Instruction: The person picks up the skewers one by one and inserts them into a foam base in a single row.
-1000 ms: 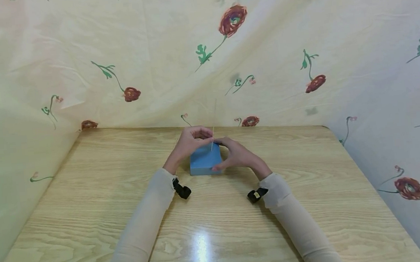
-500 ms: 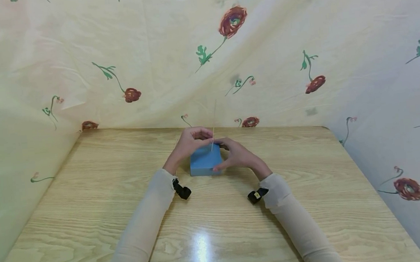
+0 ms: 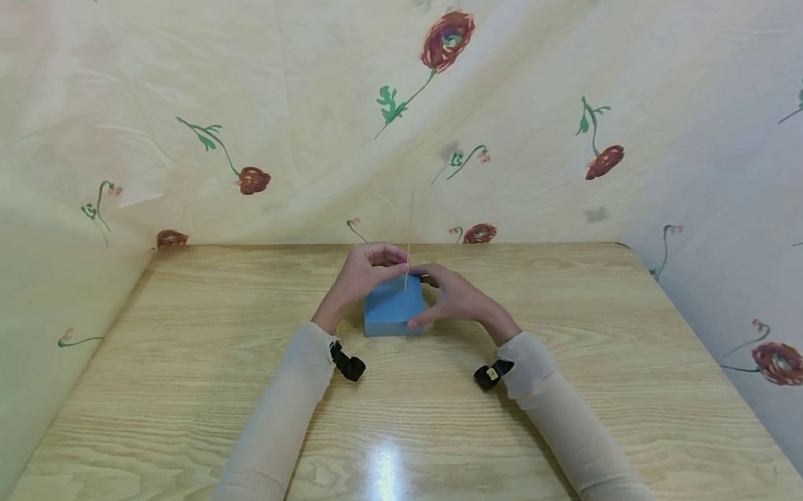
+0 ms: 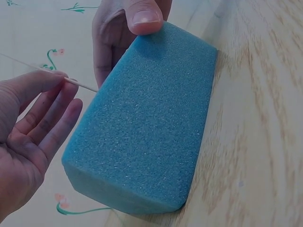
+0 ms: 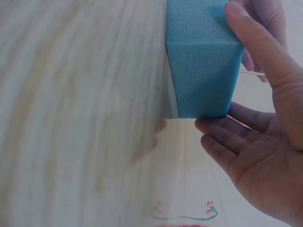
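Note:
A blue foam block (image 3: 392, 308) lies on the wooden table between the two hands. My left hand (image 3: 366, 273) pinches a thin wooden skewer (image 4: 84, 86) between thumb and index finger, its other fingers spread loosely. The skewer stands up from the block's top, leaning slightly, and its lower end meets the foam in the left wrist view. My right hand (image 3: 456, 295) grips the block from the right, thumb on the near side and fingers round the far side. In the right wrist view the foam block (image 5: 203, 78) shows its flat end between that thumb and those fingers.
Thin pale sticks (image 3: 337, 271) show partly behind the left wrist. The wooden table (image 3: 205, 360) reaches back to a flowered cloth (image 3: 320, 115) that hangs behind and along both sides. Each wrist carries a black strap-on camera (image 3: 349, 363).

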Motion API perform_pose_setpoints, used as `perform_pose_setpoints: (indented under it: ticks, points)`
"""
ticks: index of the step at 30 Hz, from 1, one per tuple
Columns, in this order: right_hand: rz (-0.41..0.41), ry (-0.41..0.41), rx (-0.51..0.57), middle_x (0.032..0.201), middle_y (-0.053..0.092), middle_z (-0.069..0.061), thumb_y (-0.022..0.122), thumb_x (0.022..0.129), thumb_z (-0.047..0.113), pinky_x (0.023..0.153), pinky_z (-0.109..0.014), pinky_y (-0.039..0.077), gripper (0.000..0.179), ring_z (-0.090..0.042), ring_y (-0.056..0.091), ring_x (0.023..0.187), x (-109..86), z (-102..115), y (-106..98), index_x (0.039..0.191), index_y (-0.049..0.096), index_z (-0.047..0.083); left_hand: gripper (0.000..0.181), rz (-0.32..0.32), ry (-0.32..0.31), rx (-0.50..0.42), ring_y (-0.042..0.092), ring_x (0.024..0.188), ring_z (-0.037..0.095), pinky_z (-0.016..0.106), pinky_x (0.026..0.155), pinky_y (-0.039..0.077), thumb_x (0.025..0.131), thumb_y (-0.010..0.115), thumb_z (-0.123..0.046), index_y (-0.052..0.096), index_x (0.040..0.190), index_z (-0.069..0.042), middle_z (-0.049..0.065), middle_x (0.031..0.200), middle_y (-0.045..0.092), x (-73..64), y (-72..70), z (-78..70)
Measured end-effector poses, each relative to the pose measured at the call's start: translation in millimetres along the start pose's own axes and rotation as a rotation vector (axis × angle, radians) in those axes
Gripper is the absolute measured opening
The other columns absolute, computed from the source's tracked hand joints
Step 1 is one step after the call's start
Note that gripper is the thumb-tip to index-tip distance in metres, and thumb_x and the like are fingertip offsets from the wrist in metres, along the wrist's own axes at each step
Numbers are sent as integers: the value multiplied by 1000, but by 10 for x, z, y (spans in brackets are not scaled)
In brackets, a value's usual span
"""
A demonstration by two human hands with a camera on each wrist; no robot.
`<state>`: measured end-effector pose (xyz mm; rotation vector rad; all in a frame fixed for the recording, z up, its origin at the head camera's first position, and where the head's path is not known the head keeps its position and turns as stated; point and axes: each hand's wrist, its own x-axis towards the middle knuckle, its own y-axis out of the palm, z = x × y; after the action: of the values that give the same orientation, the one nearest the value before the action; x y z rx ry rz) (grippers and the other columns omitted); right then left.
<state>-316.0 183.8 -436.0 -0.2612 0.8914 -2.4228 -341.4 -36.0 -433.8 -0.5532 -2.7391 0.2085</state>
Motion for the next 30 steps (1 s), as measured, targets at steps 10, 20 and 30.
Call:
perform_pose_setpoints:
  ticks: [10, 20, 30]
  points:
    - [-3, 1, -8, 154, 47, -16, 94, 73, 19, 122, -52, 34, 95, -37, 45, 143, 7, -18, -12, 152, 43, 4, 16, -5, -1, 5, 71, 89, 14, 27, 82, 59, 93, 75, -11, 76, 107, -3, 12, 101, 76, 4, 6, -7]
    - [5, 2, 4, 152, 45, -18, 94, 73, 22, 121, -51, 35, 97, -38, 46, 142, -6, -2, -14, 151, 42, 3, 18, -10, -19, 1, 71, 89, 15, 25, 83, 57, 93, 75, -12, 76, 107, -1, 15, 101, 75, -12, 10, -24]
    - [-9, 17, -49, 138, 45, -18, 96, 71, 24, 120, -50, 38, 97, -37, 50, 135, -13, -8, -12, 150, 45, 2, 16, -9, -1, 11, 71, 89, 15, 27, 83, 59, 94, 74, -10, 75, 108, -1, 16, 101, 76, -15, 16, -27]
